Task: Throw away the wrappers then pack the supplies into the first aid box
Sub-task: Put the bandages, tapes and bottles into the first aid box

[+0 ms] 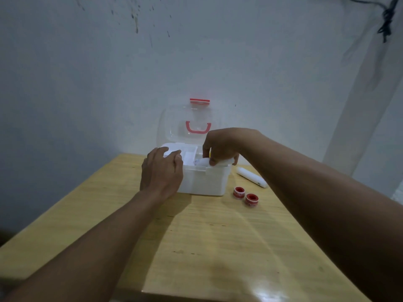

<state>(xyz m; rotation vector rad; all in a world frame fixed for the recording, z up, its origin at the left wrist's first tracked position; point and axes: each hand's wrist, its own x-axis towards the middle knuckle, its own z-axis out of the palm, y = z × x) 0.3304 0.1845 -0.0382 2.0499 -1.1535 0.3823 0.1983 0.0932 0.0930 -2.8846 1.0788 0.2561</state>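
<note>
The white first aid box (205, 182) stands open at the far end of the wooden table, its clear lid (192, 125) with a red handle upright against the wall. My left hand (161, 171) rests on the box's left front corner, fingers spread over the rim. My right hand (220, 147) is over the box's right side, shut on a white bandage roll (201, 162) held at the rim. Another white roll (251, 177) lies on the table right of the box. Two red-and-white tape rolls (244, 195) sit in front of it.
The yellow wooden table (196, 247) runs from the wall toward me. A pale wall rises straight behind the box. A black cable (387, 20) hangs at the top right corner.
</note>
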